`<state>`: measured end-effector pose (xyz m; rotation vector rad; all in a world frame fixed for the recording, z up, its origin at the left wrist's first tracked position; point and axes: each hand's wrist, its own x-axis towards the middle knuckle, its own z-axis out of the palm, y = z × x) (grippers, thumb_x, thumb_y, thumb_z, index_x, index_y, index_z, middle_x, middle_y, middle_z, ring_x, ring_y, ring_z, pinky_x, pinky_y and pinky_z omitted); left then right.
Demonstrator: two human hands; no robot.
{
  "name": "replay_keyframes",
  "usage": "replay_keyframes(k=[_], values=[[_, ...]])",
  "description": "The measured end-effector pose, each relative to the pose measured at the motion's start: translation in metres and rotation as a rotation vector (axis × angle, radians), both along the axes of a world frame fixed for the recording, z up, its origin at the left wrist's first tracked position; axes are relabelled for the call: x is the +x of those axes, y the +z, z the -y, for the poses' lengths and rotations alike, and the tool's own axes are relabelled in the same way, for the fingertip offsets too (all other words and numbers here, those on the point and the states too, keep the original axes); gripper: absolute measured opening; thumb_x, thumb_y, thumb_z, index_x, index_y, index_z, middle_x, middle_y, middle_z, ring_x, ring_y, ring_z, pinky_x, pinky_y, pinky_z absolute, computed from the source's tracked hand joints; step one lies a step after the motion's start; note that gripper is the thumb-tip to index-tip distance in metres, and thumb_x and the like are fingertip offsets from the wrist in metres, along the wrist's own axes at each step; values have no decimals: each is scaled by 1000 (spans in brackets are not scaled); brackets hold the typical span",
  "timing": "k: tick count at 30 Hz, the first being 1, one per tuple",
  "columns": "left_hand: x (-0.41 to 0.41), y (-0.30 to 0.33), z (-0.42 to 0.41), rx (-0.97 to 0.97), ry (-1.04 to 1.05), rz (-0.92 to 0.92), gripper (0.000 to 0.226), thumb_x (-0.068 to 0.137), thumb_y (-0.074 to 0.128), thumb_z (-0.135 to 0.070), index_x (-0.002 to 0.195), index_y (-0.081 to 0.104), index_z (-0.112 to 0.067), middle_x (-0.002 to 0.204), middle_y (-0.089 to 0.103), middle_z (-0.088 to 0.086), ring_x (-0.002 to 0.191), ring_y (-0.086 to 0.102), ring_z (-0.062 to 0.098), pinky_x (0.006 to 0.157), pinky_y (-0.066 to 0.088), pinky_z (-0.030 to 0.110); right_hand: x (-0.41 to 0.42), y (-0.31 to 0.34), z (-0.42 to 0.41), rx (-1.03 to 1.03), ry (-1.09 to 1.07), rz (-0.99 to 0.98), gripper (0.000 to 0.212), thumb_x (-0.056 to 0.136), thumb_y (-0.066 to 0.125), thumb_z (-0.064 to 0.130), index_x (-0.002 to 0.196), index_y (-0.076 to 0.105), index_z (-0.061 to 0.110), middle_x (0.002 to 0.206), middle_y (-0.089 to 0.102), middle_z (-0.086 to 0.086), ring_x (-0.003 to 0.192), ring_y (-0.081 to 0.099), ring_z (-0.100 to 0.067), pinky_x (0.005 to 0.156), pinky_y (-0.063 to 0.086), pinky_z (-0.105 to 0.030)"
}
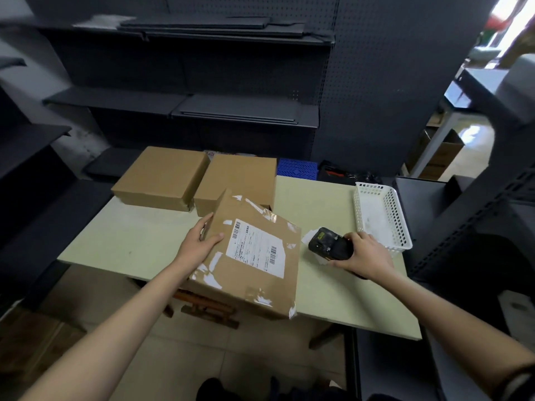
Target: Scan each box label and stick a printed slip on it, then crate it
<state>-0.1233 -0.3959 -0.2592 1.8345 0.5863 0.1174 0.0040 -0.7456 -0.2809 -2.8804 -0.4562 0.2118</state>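
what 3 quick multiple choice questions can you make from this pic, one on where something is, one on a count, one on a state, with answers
1. Where is the white basket?
A. at the right end of the table, beyond the right hand
B. on the floor under the table
C. on top of the two plain boxes

2. How many cardboard boxes are on the table?
A. one
B. three
C. five

3. What is the left hand doing?
A. resting flat on bare table
B. gripping the labelled box by its left edge
C. reaching into the basket

Answers:
1 A, it sits at the table's right end, past the right hand holding the black scanner.
2 B, two plain boxes at the back plus the labelled one in front.
3 B, the fingers wrap its left edge.
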Motion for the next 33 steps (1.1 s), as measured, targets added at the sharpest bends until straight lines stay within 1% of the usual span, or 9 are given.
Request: replay_keyframes(k=[2, 6, 9, 11, 14, 21, 24, 28, 33], values=[[3, 6, 0, 37, -23, 10, 56, 92, 61, -21, 142, 38, -30, 116, 49, -11, 93, 58, 9, 76, 49, 25, -2, 9, 1, -30, 57, 3, 79, 62, 68, 73, 124, 52, 26, 114, 55, 5, 111, 50, -16, 77, 42, -30], [9, 15, -6, 102, -80, 6, 59, 91, 62, -22, 143, 37, -30, 125, 50, -10, 107, 59, 19, 89, 51, 36, -8, 22, 4, -109, 160, -7, 80, 62, 68, 71, 127, 50, 28, 118, 53, 7, 110, 52, -15, 81, 44, -29], [13, 18, -11, 153, -93, -10, 59, 89, 64, -26, 141, 39, -36, 128, 54, -4, 105, 60, 17, 90, 52, 40, -16, 28, 5, -156, 219, -9, 78, 62, 67, 73, 125, 51, 29, 115, 52, 8, 108, 53, -14, 77, 43, -28], [13, 18, -11, 169, -97, -15, 58, 87, 65, -29, 139, 40, -40, 130, 54, -2, 105, 60, 18, 90, 52, 43, -21, 29, 6, -178, 243, -9, 77, 62, 66, 73, 124, 50, 30, 113, 52, 9, 110, 51, -13, 72, 38, -27], [13, 17, -12, 188, -101, -29, 59, 87, 65, -30, 139, 40, -41, 131, 53, -1, 109, 59, 21, 92, 51, 47, -25, 25, 7, -194, 274, -24, 79, 59, 64, 75, 123, 51, 31, 111, 52, 9, 108, 49, -13, 73, 37, -28], [12, 21, -9, 208, -103, -58, 59, 85, 65, -33, 138, 40, -43, 130, 52, -1, 111, 58, 23, 92, 51, 48, -31, 24, 7, -245, 313, -21, 79, 59, 64, 75, 123, 50, 30, 112, 53, 8, 105, 50, -14, 73, 37, -29], [13, 18, -13, 219, -106, -69, 60, 80, 66, -39, 133, 40, -50, 131, 52, 1, 112, 57, 23, 92, 51, 49, -29, 25, 8, -228, 322, -17, 79, 59, 65, 74, 123, 50, 29, 110, 53, 8, 106, 49, -14, 73, 36, -29], [14, 19, -13, 226, -116, -78, 59, 82, 66, -39, 133, 39, -52, 132, 52, 1, 114, 56, 25, 93, 50, 50, -27, 27, 9, -216, 327, -9, 79, 59, 65, 72, 122, 50, 29, 109, 52, 8, 105, 50, -13, 71, 33, -27], [13, 17, -14, 220, -113, -89, 61, 81, 65, -39, 134, 37, -50, 132, 52, -1, 113, 56, 23, 91, 51, 50, -25, 23, 11, -192, 326, -1, 80, 58, 63, 74, 123, 49, 30, 108, 52, 9, 103, 50, -12, 71, 36, -28]])
